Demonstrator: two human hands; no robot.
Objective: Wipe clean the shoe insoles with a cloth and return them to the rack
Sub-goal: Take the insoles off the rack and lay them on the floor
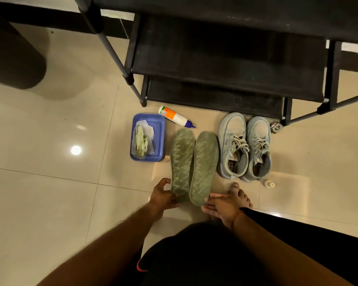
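Apparently at the opening of the wiping step, with no wiping begun yet.

Going left to right in front of the rack point(215, 65):
- Below its left front leg, a blue tray point(160, 120) with a pale green cloth point(141, 141) crumpled inside on white paper.
- Just before the lowest shelf, a white bottle point(175, 117) lying on its side.
- Then the left insole point(182, 159) and the right insole point(205, 164), flat on the floor side by side, toes toward the rack.
- Then a pair of pale shoes point(233, 141), toes close to the lowest shelf.

Left hand point(161, 197) at the heel of the left insole, the end far from the rack, with fingers curled, seeming to pinch the heel edge. Right hand point(222, 204) at the heel of the right insole, with fingers nearly straight, only touching it and gripping nothing.

Next, by judgement: let go of one insole, reach toward the tray for the cloth, then hold one insole firm at the heel and rub along its length. Probably thin and bendable, so better kept supported against the floor.

Hard to make out: the label of the bottle, the small patterned thing point(276, 127) beside the rack's right front leg, and the small pale bottle point(269, 184) near the shoe heels. Cannot tell how dirty the insoles are. Upper shelves of the rack cut off at the top edge.
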